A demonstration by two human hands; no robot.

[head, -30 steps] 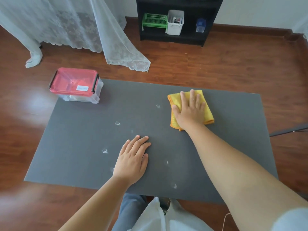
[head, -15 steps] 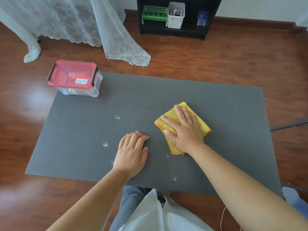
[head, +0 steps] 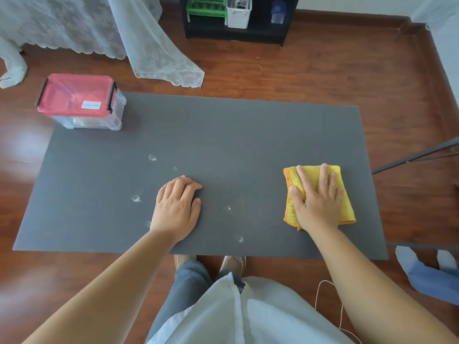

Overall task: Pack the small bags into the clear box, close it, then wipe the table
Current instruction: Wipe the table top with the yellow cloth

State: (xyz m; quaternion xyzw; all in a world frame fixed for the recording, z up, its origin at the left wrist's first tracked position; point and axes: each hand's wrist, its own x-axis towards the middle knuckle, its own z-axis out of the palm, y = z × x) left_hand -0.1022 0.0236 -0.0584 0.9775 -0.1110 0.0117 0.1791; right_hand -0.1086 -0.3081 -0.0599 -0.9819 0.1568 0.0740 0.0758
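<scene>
Table [head: 248,135]: dark grey, rectangular, seen from above; landmark for every place below.
Clear box [head: 82,103]: at the table's far left corner, red lid on and both black latches down; contents too faint to make out through the walls.
Cloth [head: 345,207]: yellow, folded into a rough square, lying flat near the table's right edge, closer to the near side than the far.
Cloth handling: judged soft, light and limp; likely to bunch or slide out from under a loose touch, so best pinned under a flat palm across its middle with spread fingers, not pinched at a corner.
Right hand [head: 316,199]: palm down on the cloth, fingers spread and extended toward the table's far side, pressing rather than curled around anything; forearm reaching in from the near right.
Left hand [head: 177,207]: flat on bare table near the middle of the near half, fingers loosely bent and together, holding nothing; apparently bracing.
White smudges [head: 135,199]: several small marks scattered on the table around the left hand, well apart from the cloth.
Stage: packing and closing look done; wiping in hand, with the smudged middle and left of the table judged not yet cleaned.
Risk: cloth folding over itself if pushed by its leading edge.
</scene>
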